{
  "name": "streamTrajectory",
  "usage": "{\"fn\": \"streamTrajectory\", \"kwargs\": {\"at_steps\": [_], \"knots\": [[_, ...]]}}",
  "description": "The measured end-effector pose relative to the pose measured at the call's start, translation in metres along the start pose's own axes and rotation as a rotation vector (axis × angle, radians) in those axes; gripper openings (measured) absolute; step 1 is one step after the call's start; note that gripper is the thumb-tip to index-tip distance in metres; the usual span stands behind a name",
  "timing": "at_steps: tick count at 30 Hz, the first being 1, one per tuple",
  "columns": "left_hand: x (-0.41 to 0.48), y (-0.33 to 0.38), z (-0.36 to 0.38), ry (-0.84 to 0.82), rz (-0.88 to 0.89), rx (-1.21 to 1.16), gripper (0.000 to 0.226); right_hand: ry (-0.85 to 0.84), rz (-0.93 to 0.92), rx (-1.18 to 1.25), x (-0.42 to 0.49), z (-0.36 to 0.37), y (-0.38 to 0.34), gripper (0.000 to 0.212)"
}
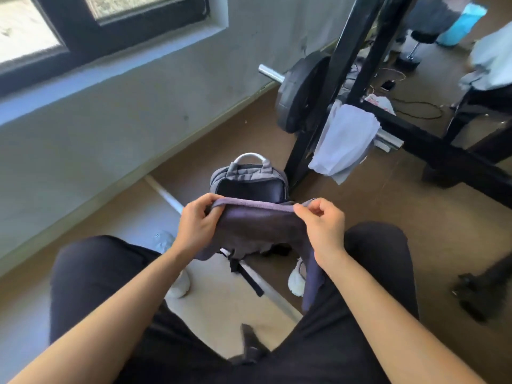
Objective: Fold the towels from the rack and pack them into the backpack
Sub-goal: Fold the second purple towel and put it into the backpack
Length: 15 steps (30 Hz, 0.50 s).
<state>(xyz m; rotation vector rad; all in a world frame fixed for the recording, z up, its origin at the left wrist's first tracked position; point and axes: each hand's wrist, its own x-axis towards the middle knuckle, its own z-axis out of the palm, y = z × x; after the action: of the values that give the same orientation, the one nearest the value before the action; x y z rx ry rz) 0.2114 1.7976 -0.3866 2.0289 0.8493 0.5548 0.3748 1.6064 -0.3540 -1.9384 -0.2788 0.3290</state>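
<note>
I sit with my knees apart and hold the purple towel [256,225] stretched between my two hands, above the floor [360,217] and in front of the backpack [249,181]. My left hand [195,223] pinches the top hem at its left corner, thumb over the cloth and fingers [213,217] curled behind it. My right hand [321,220] grips the right end of the same hem, fingers closed narrow on the fabric. The rest of the towel sags below the hem, and one tail hangs down beside my right knee.

To fold this well, I judge I should keep the hem taut and level, shake the sagging part flat, then bring the two corners together so the edges line up before halving it again to a size that fits the bag. The trailing tail needs lifting first or it will bunch inside the fold.

The backpack stands upright on the floor against the foot of the black rack [368,51]; I cannot tell whether its zip is open. A pale towel [346,139] hangs over the rack's bar, not yet folded.

I can read no brand, label or writing on anything.
</note>
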Motion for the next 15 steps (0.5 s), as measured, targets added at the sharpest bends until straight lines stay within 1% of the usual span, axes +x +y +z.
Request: {"fn": "streamTrajectory", "kwargs": {"at_steps": [2,4,5,7,9,11,13,14,15], "knots": [[-0.010,-0.001,-0.007,0.006,0.023,-0.089,0.024,0.014,-0.159,-0.207,-0.009,0.008,0.014,0.022],[-0.018,-0.004,-0.012,0.026,0.020,-0.150,0.021,-0.023,-0.252,-0.320,-0.012,0.012,0.023,0.019],[-0.018,-0.007,-0.014,0.039,0.014,-0.170,0.019,-0.080,-0.254,-0.304,-0.011,0.012,0.025,0.019],[-0.018,-0.016,-0.017,0.085,-0.033,-0.216,0.018,-0.220,-0.147,-0.140,-0.011,0.013,0.025,0.018],[-0.016,-0.028,-0.019,0.140,-0.118,-0.276,0.021,-0.318,-0.055,-0.078,-0.012,0.018,0.030,0.013],[-0.015,-0.037,-0.021,0.174,-0.190,-0.311,0.024,-0.472,-0.024,-0.102,-0.017,0.024,0.035,0.008],[-0.014,-0.044,-0.023,0.208,-0.251,-0.349,0.026,-0.619,-0.029,-0.155,-0.017,0.030,0.041,0.021],[-0.013,-0.046,-0.025,0.238,-0.280,-0.363,0.026,-0.657,-0.050,-0.215,-0.015,0.032,0.043,0.025],[-0.010,-0.049,-0.028,0.275,-0.302,-0.375,0.027,-0.694,-0.071,-0.264,-0.011,0.034,0.045,0.024]]}}
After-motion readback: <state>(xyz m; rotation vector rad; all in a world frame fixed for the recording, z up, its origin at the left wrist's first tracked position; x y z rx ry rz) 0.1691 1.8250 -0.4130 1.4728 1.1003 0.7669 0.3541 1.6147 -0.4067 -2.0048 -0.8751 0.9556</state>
